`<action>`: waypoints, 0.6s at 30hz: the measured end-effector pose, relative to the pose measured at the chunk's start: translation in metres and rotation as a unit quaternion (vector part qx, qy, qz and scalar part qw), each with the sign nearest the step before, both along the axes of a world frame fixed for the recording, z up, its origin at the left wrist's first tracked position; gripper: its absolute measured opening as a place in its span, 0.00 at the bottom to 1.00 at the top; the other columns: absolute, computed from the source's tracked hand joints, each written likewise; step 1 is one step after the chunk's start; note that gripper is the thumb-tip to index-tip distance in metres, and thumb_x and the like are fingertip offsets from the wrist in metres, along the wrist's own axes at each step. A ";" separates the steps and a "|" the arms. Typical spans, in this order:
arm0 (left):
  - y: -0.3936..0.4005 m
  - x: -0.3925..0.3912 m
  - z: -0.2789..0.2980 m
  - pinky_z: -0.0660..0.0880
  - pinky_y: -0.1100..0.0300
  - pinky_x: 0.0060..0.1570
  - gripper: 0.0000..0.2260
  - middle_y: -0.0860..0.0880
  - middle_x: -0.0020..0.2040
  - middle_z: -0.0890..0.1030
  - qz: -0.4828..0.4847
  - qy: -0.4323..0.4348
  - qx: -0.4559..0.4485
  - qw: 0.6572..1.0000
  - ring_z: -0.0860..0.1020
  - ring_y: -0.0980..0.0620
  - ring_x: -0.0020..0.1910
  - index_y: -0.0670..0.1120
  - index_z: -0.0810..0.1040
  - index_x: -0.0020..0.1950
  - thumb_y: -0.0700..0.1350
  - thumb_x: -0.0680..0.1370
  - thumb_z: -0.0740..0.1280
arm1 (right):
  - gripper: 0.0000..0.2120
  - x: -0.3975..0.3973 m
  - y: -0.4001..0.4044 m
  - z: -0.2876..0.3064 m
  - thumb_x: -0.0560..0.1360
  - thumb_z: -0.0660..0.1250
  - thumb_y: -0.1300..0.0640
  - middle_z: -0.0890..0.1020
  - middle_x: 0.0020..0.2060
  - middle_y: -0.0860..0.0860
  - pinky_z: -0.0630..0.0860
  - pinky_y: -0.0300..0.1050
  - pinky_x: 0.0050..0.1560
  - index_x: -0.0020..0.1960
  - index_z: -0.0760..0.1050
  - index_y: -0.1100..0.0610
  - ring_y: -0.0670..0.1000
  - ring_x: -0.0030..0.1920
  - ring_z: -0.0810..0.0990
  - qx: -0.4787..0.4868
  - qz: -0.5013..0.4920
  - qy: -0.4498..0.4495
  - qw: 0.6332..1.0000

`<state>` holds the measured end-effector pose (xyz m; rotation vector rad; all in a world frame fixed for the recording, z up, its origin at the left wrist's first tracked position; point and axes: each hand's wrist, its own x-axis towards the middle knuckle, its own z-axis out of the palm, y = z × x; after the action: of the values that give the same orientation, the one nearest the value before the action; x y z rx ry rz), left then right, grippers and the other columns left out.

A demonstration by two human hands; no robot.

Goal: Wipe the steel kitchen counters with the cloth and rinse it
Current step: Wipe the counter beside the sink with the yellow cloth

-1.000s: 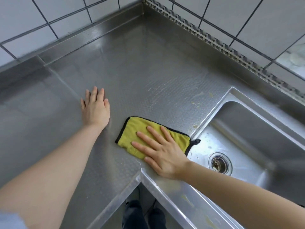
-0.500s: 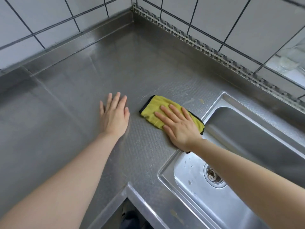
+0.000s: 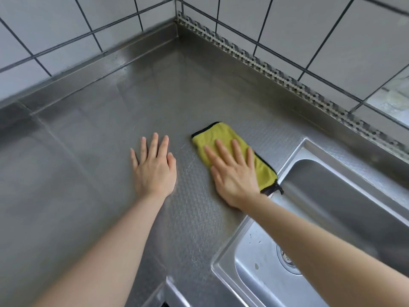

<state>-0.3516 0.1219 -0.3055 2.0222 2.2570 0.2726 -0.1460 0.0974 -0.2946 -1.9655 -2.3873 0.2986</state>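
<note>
We press the right hand [image 3: 232, 173] flat, fingers spread, on the cloth [image 3: 263, 168] at frame centre, just beside the sink [image 3: 309, 151] rim. The left hand [image 3: 155, 169] rests open and empty on the counter [image 3: 99, 140]. For an even wipe, we advise full palm pressure and overlapping strokes. The cloth is soft yellow with dark edging; the steel is dimpled here, smooth at left.

bare counter [image 3: 137, 89] open toward the corner, tiled walls [image 3: 287, 25] behind, sink [image 3: 332, 209] right
</note>
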 end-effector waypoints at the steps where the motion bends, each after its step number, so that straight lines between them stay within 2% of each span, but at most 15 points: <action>1: -0.001 0.000 0.000 0.48 0.41 0.75 0.22 0.51 0.79 0.58 0.000 0.000 0.002 1.000 0.53 0.46 0.78 0.53 0.60 0.78 0.51 0.82 0.51 | 0.25 -0.010 -0.006 0.001 0.80 0.41 0.42 0.49 0.80 0.45 0.40 0.69 0.73 0.77 0.41 0.35 0.61 0.79 0.43 -0.007 0.034 0.005 0.999; 5: -0.001 0.000 -0.001 0.49 0.40 0.74 0.22 0.49 0.78 0.61 -0.003 -0.009 0.015 1.000 0.55 0.44 0.78 0.51 0.63 0.77 0.49 0.82 0.54 | 0.24 -0.024 0.005 0.001 0.81 0.40 0.42 0.48 0.79 0.43 0.40 0.71 0.72 0.76 0.42 0.34 0.64 0.78 0.42 -0.013 0.097 0.010 0.995; 11: 0.003 0.007 0.002 0.53 0.36 0.72 0.22 0.45 0.76 0.65 0.010 -0.005 0.008 1.000 0.58 0.40 0.76 0.47 0.68 0.73 0.47 0.79 0.60 | 0.24 0.000 0.071 0.000 0.82 0.43 0.44 0.50 0.79 0.42 0.41 0.62 0.76 0.78 0.46 0.38 0.55 0.79 0.45 -0.003 0.088 0.011 0.996; 15: 0.019 0.015 0.002 0.47 0.34 0.72 0.24 0.50 0.79 0.58 0.038 -0.005 -0.020 0.999 0.50 0.43 0.78 0.53 0.60 0.77 0.52 0.80 0.54 | 0.24 0.030 0.115 -0.001 0.82 0.41 0.43 0.50 0.79 0.42 0.41 0.62 0.76 0.78 0.45 0.37 0.53 0.79 0.45 -0.003 0.028 0.004 1.000; 18: 0.021 0.014 -0.004 0.46 0.35 0.73 0.25 0.51 0.79 0.57 0.037 0.006 -0.011 0.999 0.49 0.44 0.78 0.55 0.57 0.77 0.57 0.80 0.51 | 0.24 0.057 0.135 -0.002 0.82 0.40 0.42 0.49 0.79 0.41 0.41 0.61 0.76 0.77 0.44 0.36 0.52 0.79 0.44 -0.012 0.027 -0.001 1.000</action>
<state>-0.3376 0.1428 -0.3095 1.9370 2.3356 0.2419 -0.0887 0.2324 -0.2965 -1.9137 -2.4518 0.3293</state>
